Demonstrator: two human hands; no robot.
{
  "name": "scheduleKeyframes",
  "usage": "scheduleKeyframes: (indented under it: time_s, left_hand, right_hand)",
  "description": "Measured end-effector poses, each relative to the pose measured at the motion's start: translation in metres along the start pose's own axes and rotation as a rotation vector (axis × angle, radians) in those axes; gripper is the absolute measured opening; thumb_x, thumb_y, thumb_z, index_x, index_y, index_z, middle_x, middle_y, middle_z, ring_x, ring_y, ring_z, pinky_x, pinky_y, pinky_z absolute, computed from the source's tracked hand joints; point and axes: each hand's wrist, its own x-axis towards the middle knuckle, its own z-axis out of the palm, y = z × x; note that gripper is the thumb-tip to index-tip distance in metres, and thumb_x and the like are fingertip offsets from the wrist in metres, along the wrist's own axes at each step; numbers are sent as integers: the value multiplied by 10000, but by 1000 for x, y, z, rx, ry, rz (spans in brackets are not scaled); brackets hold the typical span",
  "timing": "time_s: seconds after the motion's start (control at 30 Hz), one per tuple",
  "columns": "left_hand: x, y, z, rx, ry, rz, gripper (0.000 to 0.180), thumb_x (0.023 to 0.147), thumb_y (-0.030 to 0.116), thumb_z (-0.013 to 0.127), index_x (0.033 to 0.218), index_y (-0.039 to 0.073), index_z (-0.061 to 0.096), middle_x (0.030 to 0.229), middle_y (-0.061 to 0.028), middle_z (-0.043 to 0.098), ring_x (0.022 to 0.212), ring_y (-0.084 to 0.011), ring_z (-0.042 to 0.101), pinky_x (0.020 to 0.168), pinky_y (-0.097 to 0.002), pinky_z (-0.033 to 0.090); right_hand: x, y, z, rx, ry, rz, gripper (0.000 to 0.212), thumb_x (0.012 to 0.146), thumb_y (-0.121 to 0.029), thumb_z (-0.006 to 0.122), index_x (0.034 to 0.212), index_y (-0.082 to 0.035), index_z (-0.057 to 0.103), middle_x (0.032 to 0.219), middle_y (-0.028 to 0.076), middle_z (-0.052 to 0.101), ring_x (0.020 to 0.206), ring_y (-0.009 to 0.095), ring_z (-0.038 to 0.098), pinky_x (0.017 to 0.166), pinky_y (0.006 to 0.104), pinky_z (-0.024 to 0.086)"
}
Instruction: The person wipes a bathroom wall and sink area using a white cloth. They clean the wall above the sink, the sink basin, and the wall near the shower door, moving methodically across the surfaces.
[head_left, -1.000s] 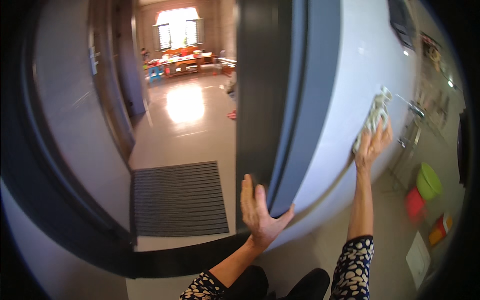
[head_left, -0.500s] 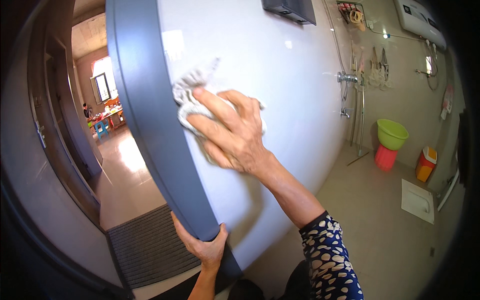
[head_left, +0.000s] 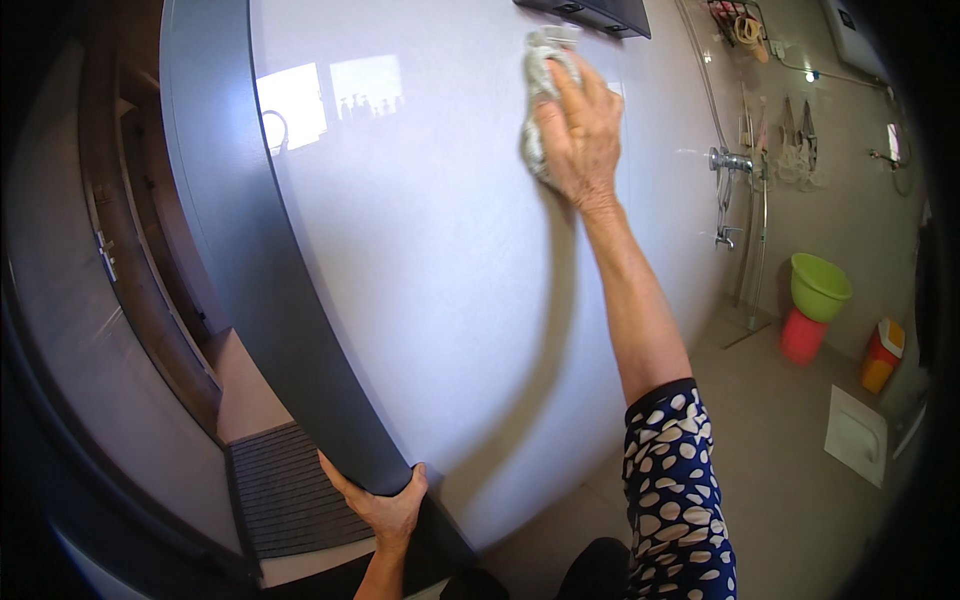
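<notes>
A crumpled light grey-white cloth (head_left: 540, 120) is pressed against the glossy pale wall (head_left: 430, 260), high up and just below a dark box (head_left: 600, 14) fixed there. My right hand (head_left: 583, 130) is closed over the cloth, its arm stretched upward in a dark sleeve with pale spots. Lower left, my left hand (head_left: 385, 508) grips the dark grey door frame (head_left: 285, 300), thumb on one side and fingers on the other. Some of its fingertips are hidden behind the frame.
Beyond the frame lie a ribbed dark mat (head_left: 290, 490) and a door with a handle (head_left: 106, 256). To the right are a shower tap (head_left: 730, 160), a green basin (head_left: 819, 287) on a red stool (head_left: 801, 337), a red-orange bin (head_left: 882, 356) and a white squat toilet (head_left: 856, 437).
My right hand has carried the cloth up and to the right across the wall, away from the frame. My left hand keeps its grip on the frame. The view has turned rightward.
</notes>
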Motion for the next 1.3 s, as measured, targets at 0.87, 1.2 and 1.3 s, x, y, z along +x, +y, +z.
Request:
scheduleKeyframes:
  time_s: [0.87,1.2,1.3]
  left_hand:
    - [-2,-5,6,-84,-7,-15,1193,514,-33,759,1452,54,27,1389,-205,255,1264,-315,321,1051,-419,276]
    - [-6,-6,2,54,48,36,1148,587,43,779,1467,88,44,1440,-185,228,1295,-329,289,1092,-442,231]
    - [-6,-9,-1,117,58,60,1154,584,52,783,1467,87,42,1437,-195,230,1294,-339,292,1091,-452,235]
  right_hand:
    - [-100,-69,-37,175,-30,-170,331,625,-101,618,937,-192,681,1231,23,572,929,242,484,699,338,377]
    - [-86,21,-32,70,49,39,341,711,-124,596,1042,-138,676,1253,74,546,996,289,472,868,370,411]
    - [-96,51,-32,30,53,181,342,772,-147,573,1099,-105,659,1276,92,527,1073,309,447,930,404,388]
